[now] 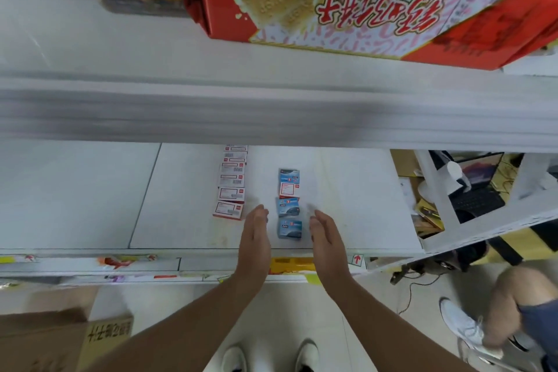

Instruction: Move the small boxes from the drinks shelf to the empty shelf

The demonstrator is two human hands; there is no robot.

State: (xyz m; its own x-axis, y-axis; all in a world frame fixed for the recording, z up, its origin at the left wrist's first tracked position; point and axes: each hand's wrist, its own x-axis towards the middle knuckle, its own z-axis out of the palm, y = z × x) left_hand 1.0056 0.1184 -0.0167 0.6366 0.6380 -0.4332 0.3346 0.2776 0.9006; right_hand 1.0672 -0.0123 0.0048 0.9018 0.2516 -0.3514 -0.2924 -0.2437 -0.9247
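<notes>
Both hands hover flat and empty, left hand (256, 232) and right hand (324, 235) flanking the small blue cardboard boxes (289, 205). To square that column near the white shelf (347, 190) front edge, press evenly from both sides.

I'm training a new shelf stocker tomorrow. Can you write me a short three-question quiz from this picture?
1. True or false: the left hand is gripping a small box.
2. How many blue boxes lie in the column between the hands? A) one B) three C) six
3. Fill in: the red-and-white boxes lie to the ____ of the blue column.

Key:
1. False. Both the left hand and the right hand are open, flanking the nearest blue box on the white shelf.
2. B
3. left
</notes>
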